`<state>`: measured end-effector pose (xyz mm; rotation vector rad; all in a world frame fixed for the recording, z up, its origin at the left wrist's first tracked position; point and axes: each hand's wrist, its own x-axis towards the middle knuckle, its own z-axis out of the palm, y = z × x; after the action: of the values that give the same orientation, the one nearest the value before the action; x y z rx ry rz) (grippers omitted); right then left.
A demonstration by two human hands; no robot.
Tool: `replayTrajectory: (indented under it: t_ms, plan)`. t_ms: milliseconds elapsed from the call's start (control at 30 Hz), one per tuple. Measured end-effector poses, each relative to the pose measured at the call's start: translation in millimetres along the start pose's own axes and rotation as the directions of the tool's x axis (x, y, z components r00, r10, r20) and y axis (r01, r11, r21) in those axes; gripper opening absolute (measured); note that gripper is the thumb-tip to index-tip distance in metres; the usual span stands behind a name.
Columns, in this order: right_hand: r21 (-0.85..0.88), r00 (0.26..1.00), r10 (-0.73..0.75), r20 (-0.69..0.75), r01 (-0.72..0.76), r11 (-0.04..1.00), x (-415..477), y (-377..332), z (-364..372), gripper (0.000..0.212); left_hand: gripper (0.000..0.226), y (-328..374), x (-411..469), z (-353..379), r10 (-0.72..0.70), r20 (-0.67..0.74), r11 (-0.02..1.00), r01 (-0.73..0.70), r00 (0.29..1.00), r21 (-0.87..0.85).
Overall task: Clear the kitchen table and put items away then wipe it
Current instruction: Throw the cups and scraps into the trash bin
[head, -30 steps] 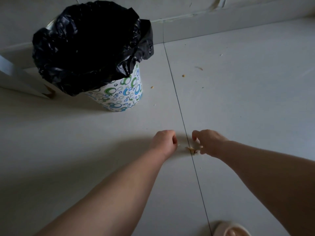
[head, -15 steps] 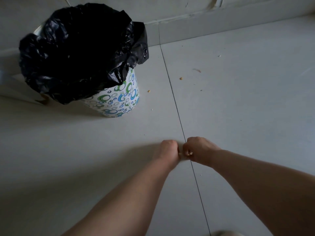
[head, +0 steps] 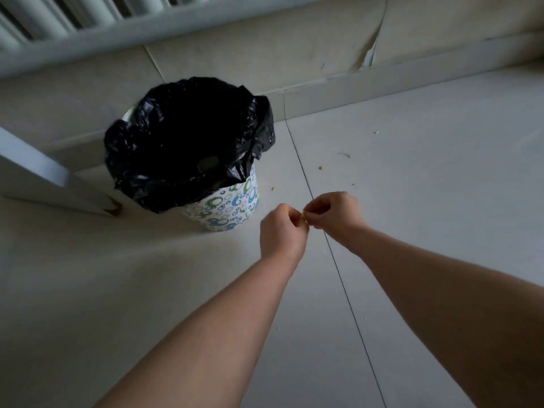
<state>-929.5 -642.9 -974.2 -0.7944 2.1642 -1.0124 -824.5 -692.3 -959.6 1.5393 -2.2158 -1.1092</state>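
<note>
while both hands meet in the air above the floor (head: 441, 219), a small tan scrap (head: 303, 221) sits pinched between their fingertips. left hand (head: 282, 231) and right hand (head: 334, 213) are drawn close together, backs up, fingers curled in, each closing on the scrap from its own side (which one truly bears it cannot be told; the bit is too small). its shape and long axis cannot be made out either.

bin (head: 232, 207): upright on the floor, patterned wall, black liner (head: 188, 136) folded out over the rim, mouth open upward. it stands up and to the left of the hands, near but not touching. the left hand is the nearer of the two; the right would have to cross over it.

judgement: step in hand is carrying floor litter to the bin, a side job within clearing up. the coming move turns on that leftward offset: the scrap must travel left and away from the body until it is over the dark mouth, then be let go. a release too soon would drop it against the liner's outer fold or back on the tile.

loose crumbs (head: 321, 167) lie scattered on the floor to the right of the bin, beyond the hands, on both sides of the grout line (head: 347, 290). more picking likely. white table leg (head: 44, 178) at left, just beside the bin. radiator (head: 88, 22) along the wall, top left. no table top or cloth in view, so wiping looks some way off.
</note>
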Motion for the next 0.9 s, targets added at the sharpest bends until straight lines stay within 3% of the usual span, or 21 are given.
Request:
replayTrajectory:
  t_ms: [200,333,433,600,733,900]
  plan:
    - [0.247,0.979,-0.087,-0.187,0.132,0.96,9,-86,-16,0.02,0.005,54,26,-71,0.099,-0.171,0.994,-0.106,0.98,-0.032]
    - [0.26,0.955,-0.169,-0.243,0.232,0.937,18,-142,-21,0.02,0.002,74,39,-121,0.128,-0.282,0.984,-0.157,0.951,-0.082]
    - [0.213,0.934,-0.236,-0.269,0.297,0.931,24,-174,-17,0.008,0.004,76,47,-152,0.146,-0.365,0.983,-0.176,0.92,-0.051]
    - [0.158,0.946,-0.278,-0.166,0.304,0.939,31,-202,-1,0.011,0.008,51,63,-188,0.068,-0.444,0.993,-0.102,0.894,-0.052]
    - [0.089,0.969,-0.233,-0.088,0.24,0.967,31,-201,13,0.022,0.021,29,69,-194,-0.02,-0.393,0.993,-0.026,0.919,-0.111]
    - [0.122,0.984,-0.17,-0.044,0.175,0.977,25,-194,19,0.017,0.003,18,66,-191,-0.04,-0.404,0.993,-0.01,0.914,-0.12]
